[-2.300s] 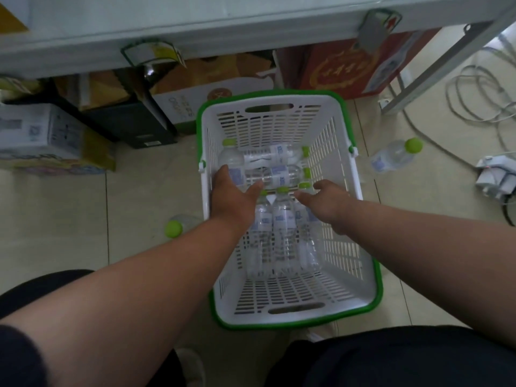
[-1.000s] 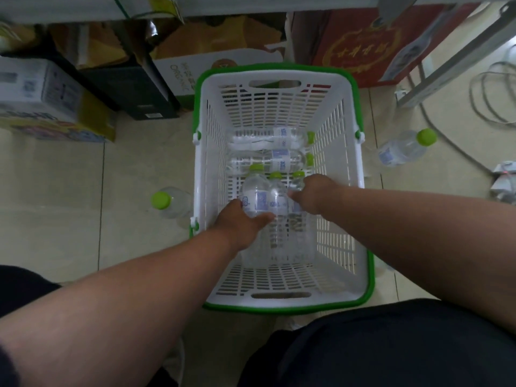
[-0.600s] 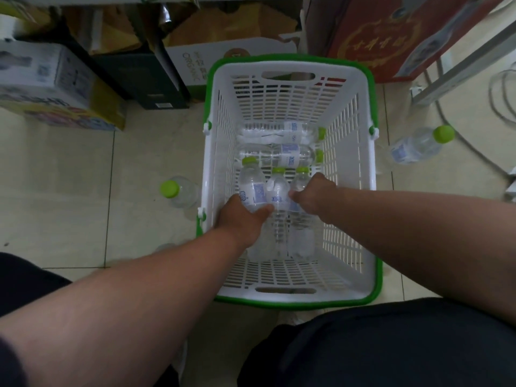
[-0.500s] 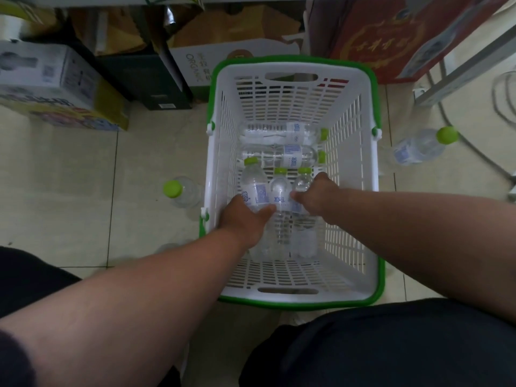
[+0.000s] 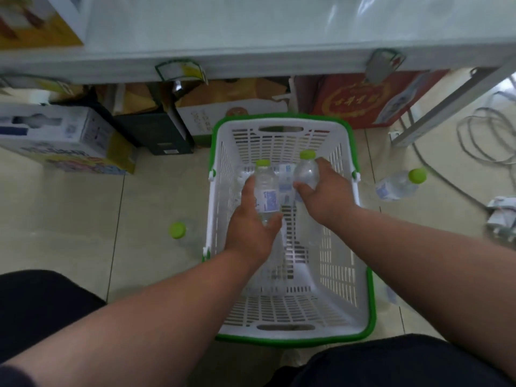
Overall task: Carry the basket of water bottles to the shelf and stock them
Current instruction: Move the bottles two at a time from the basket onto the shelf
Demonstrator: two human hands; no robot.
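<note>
A white slatted basket (image 5: 343, 275) with a green rim stands on the tiled floor below a pale shelf (image 5: 251, 37). My left hand (image 5: 251, 230) grips a clear water bottle (image 5: 266, 191) with a green cap, raised above the basket. My right hand (image 5: 326, 191) grips a second green-capped bottle (image 5: 307, 171), also lifted. More bottles (image 5: 284, 177) lie in the basket behind and under my hands, partly hidden.
One bottle (image 5: 398, 185) lies on the floor right of the basket and another (image 5: 178, 230) to its left. Cardboard boxes (image 5: 67, 138) and a red carton (image 5: 360, 99) sit under the shelf. Cables (image 5: 480, 135) and a shelf leg (image 5: 446, 107) are at right.
Both hands have lifted a bottle each out of the basket and raised them toward the shelf. The view has tilted up, bringing the shelf surface into sight.
</note>
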